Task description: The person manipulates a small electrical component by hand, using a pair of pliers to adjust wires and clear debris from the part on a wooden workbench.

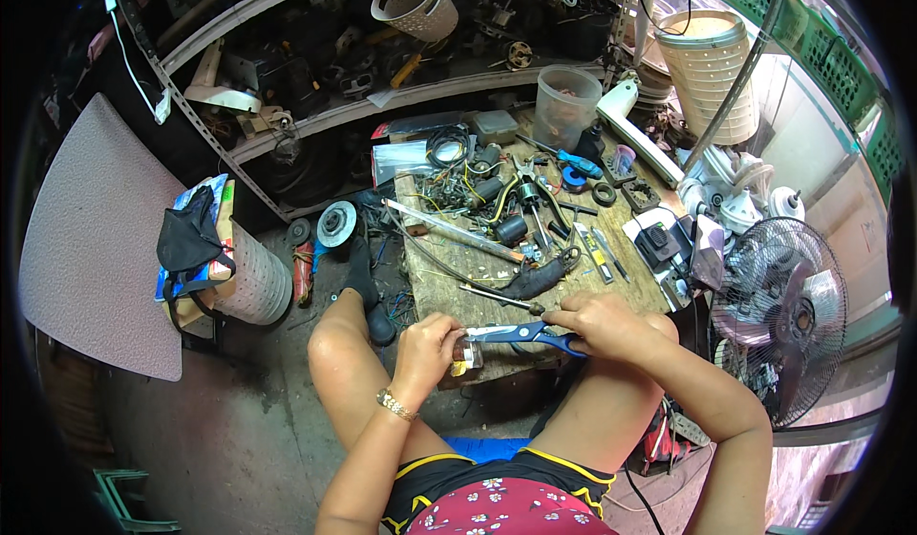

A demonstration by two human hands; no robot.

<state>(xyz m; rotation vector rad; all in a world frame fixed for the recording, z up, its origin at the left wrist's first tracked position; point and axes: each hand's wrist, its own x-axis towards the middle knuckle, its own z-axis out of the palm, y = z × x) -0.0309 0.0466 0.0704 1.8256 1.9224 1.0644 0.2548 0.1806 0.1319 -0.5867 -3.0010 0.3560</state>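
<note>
My left hand (426,348) is closed, pinching a small item with a yellow patch (465,363) at the blade tips of blue-handled scissors (525,333). My right hand (600,321) grips the scissor handles. Both hands are at the front edge of a worn wooden workbench (449,301), just above it. Beyond them lie a thin metal rod (492,297), a dark elongated tool body (540,275), a yellow utility knife (597,258), pliers (528,183) and a long metal bar (457,232).
A clear bucket (568,105) and tangled parts crowd the bench's back. Metal shelving (353,115) stands behind. A fan (778,315) and white fittings (740,210) are at right. A perforated bin (258,287), angle grinder (302,266) and padded board (100,239) are at left.
</note>
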